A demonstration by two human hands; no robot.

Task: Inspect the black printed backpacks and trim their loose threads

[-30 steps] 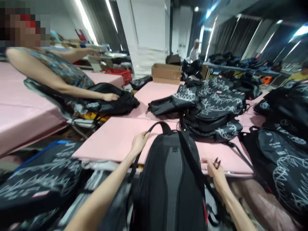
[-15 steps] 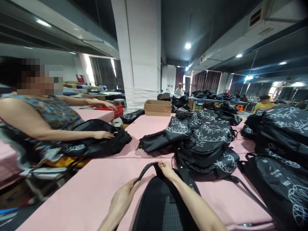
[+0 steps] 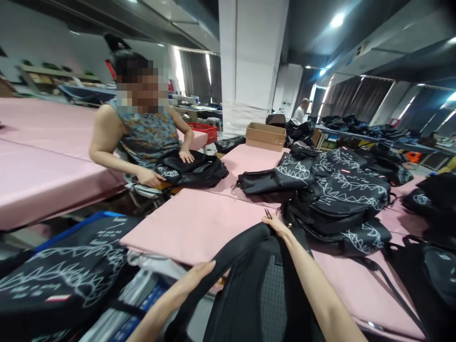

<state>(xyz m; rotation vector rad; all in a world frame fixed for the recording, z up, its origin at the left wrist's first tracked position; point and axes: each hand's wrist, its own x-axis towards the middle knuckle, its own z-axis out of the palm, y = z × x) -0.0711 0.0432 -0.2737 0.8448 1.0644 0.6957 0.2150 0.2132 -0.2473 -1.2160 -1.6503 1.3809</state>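
A black backpack with a dotted mesh back panel stands in front of me, its back towards me. My left hand is closed on one of its padded shoulder straps, part-way along. At the top of the bag, by the strap's upper end, is my right hand. A small dark two-pronged tool sticks out of its closed fingers; its exact kind is too small to tell. The bag's lower end runs out of view.
Black backpacks with white scribbled prints are piled on the pink table. Another printed backpack lies lower left. A co-worker sits at left with both hands at a black bag. An open cardboard box stands further back.
My view has turned left. The backpack's strap is now drawn out broad to the left, with my left hand lower on it. The co-worker's far hand has come back onto their bag.
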